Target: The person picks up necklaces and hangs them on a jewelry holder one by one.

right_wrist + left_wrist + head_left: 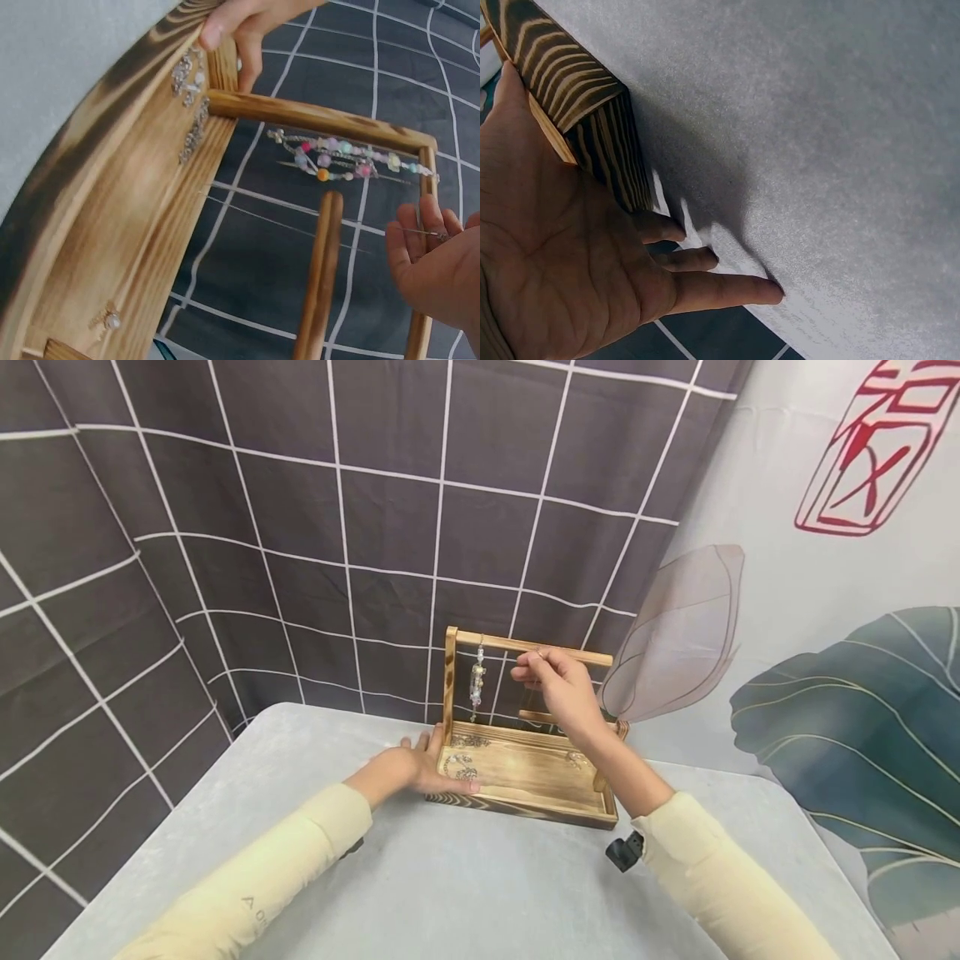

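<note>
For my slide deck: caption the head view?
Left hand steadies wooden jewelry stand; right hand pinches something at its top bar.

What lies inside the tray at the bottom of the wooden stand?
Inside the tray lie small silver jewellery pieces near its left end, and another piece toward the right. The right hand and forearm cover part of the right end, so anything there is hidden.

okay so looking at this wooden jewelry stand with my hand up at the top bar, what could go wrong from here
1. The right hand pinches something thin at the top bar; it could slip and drop into the tray among the small pieces there.
2. The beaded strand hangs close beside those fingers; a brush might swing or unhook it.
3. The left hand only rests flat against the stand's corner, so a tug on the bar may tip it.
</note>
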`<state>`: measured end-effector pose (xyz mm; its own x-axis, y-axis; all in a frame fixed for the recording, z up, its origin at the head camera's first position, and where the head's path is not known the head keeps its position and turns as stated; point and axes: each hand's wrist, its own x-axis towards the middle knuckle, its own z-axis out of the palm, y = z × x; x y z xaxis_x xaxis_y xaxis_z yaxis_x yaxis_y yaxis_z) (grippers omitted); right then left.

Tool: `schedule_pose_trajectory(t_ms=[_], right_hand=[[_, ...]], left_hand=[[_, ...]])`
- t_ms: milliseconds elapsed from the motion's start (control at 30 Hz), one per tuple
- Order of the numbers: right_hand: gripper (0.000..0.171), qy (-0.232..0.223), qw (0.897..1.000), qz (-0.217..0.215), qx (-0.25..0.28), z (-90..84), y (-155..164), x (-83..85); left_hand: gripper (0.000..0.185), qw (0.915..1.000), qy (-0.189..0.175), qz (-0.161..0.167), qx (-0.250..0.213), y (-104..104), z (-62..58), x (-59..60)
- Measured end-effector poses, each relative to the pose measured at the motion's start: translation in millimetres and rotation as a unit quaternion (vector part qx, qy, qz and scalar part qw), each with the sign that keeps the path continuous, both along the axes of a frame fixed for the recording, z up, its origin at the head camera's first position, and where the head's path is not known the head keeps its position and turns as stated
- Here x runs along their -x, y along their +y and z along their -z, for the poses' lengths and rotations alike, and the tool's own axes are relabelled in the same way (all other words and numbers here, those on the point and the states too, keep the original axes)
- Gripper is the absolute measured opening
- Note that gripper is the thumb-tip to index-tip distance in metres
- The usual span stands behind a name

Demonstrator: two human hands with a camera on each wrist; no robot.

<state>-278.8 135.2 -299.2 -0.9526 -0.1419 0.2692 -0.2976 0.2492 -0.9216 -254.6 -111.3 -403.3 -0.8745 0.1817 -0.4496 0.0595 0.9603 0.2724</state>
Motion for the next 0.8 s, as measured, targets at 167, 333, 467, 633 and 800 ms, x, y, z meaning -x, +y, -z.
schedule_pose_trajectory(t_ms=[167,333,467,633,800], right_hand=[[0.037,-0.005,1.0,-0.007,0.006,7.6,-7.7,-2.9],[0.034,-0.01,1.0,-0.013,0.015,14.0,-14.6,-3.7],[0.033,-0.013,1.0,-0.015,0.013,14.9,-20.0,-5.3],[0.036,-0.013,1.0,-0.02,0.015,16.4,-25.8,-5.3],[0.032,-0.009,0.999,-0.029,0.025,16.4,-35.3,-5.8]], left_hand=[[0.145,1.0,-0.001,-0.003,-0.001,-1.6,-0.7,-1.2],[0.146,1.0,-0.003,-0.003,0.0,-2.1,2.0,-1.2],[0.146,1.0,-0.002,-0.002,0.001,-2.7,4.0,-1.5],[0.146,1.0,0.0,-0.005,-0.002,-2.4,3.2,-0.9],[0.146,1.0,0.004,-0.006,-0.006,-0.8,0.0,0.0]])
